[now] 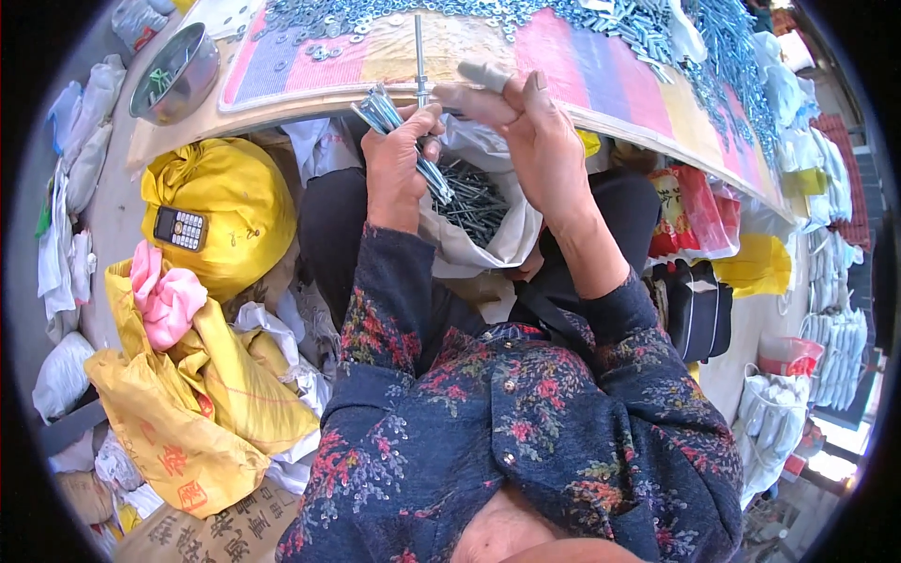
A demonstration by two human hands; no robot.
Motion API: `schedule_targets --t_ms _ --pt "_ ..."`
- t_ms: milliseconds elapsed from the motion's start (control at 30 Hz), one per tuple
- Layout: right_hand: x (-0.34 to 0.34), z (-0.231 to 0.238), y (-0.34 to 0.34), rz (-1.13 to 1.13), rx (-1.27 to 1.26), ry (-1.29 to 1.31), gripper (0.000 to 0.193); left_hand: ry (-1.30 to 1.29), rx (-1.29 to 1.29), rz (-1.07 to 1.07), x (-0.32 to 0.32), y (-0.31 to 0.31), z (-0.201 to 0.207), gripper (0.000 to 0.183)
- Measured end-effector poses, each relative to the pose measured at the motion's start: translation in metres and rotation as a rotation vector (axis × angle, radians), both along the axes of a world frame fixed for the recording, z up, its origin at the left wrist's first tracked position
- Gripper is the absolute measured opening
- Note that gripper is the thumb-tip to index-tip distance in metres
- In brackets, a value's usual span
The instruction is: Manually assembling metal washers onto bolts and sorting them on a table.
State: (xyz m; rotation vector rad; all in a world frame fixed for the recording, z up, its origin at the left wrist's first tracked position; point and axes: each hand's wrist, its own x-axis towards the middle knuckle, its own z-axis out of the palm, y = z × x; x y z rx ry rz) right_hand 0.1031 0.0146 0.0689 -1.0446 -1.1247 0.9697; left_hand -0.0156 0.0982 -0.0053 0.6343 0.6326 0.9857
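My left hand [396,159] is closed around a bundle of silver bolts [380,111], whose ends stick out above and below the fist. One long thin bolt [419,49] stands upright at its thumb, with a nut and washers [422,86] low on the shank. To the right, my right hand [544,150] is raised with its fingers apart and holds nothing. Some of its fingers are blurred, and a pale cover [484,75] sits on one fingertip. Below both hands, between my knees, a white sack [519,242] holds many dark bolts [466,195].
Ahead, the striped tabletop [375,61] bears washers [324,47] and heaps of bolts [723,56]. A metal bowl [192,80] sits at its left. A full yellow sack [253,202] with a keypad phone [179,228] on it stands left of my knees. White bundles [831,342] line the right.
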Motion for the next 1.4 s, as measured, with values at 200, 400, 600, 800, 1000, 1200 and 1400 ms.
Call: schedule_targets --t_ms 200,400,600,800,1000,1200,1400 --pt "0.0 -0.002 0.029 -0.247 -0.183 -0.049 0.07 -0.004 0.073 -0.047 0.008 -0.018 0.009 0.009" --pt "-0.013 0.009 -0.007 -0.041 -0.016 0.089 0.062 -0.087 -0.008 0.001 0.002 -0.004 0.004 0.009" --pt "-0.008 -0.009 0.019 -0.204 -0.143 -0.186 0.062 -0.155 0.023 -0.052 0.001 -0.006 -0.005 0.01" --pt "0.0 -0.011 0.019 -0.333 0.099 -0.125 0.056 -0.141 0.03 -0.093 0.002 -0.01 0.006 0.009" --pt "-0.022 0.005 -0.009 0.089 -0.044 0.283 0.056 -0.155 -0.008 -0.083 -0.01 0.001 0.0 0.01" --pt "-0.012 -0.001 -0.006 -0.232 0.026 -0.461 0.039 -0.286 -0.065 -0.297 -0.008 -0.002 -0.01 0.011" --pt "-0.01 0.011 0.0 -0.316 0.117 -0.043 0.031 -0.4 -0.074 -0.395 -0.017 -0.005 -0.014 0.009"
